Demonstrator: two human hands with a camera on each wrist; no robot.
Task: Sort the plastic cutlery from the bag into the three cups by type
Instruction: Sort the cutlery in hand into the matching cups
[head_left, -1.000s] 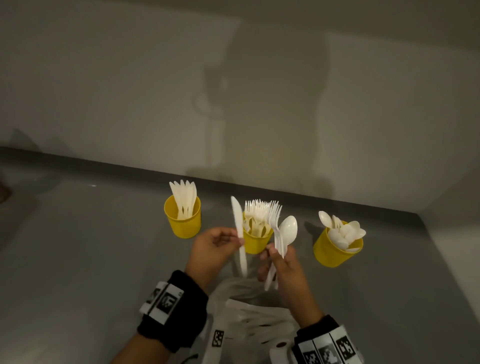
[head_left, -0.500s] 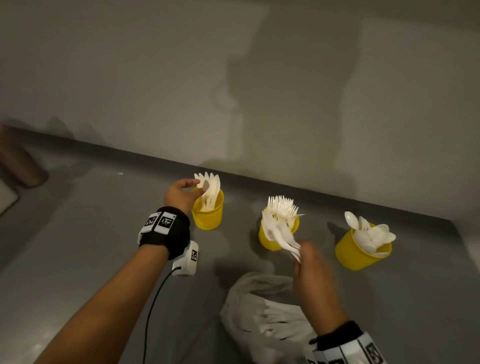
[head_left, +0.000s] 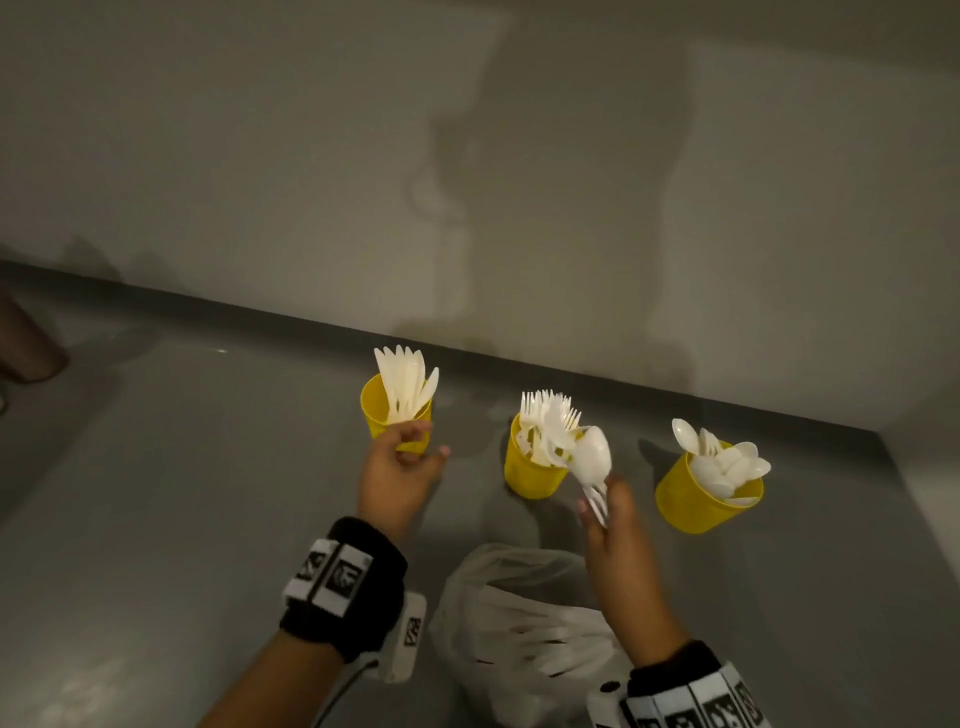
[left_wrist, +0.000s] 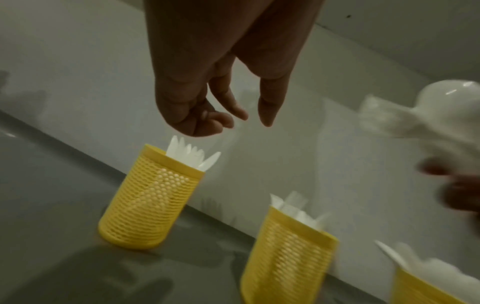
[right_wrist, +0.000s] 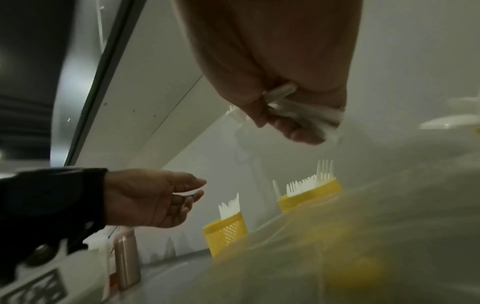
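Three yellow cups stand in a row on the grey table. The left cup (head_left: 379, 410) holds white knives, the middle cup (head_left: 527, 475) forks, the right cup (head_left: 696, 501) spoons. My left hand (head_left: 410, 457) hovers empty just in front of the knife cup (left_wrist: 148, 197), fingers loosely curled. My right hand (head_left: 605, 506) pinches the handles of a white spoon and fork (head_left: 589, 462), held up beside the fork cup. The clear plastic bag (head_left: 524, 634) with more cutlery lies near me between my arms.
A grey wall runs right behind the cups. A brown cylinder (head_left: 26, 348) stands at the far left edge; a metal bottle (right_wrist: 127, 263) shows in the right wrist view. A white device (head_left: 408, 634) with a cable hangs under my left wrist.
My left hand has let go of the knife in the left cup and drawn back toward me. My right hand has moved right and nearer with the spoon and fork.
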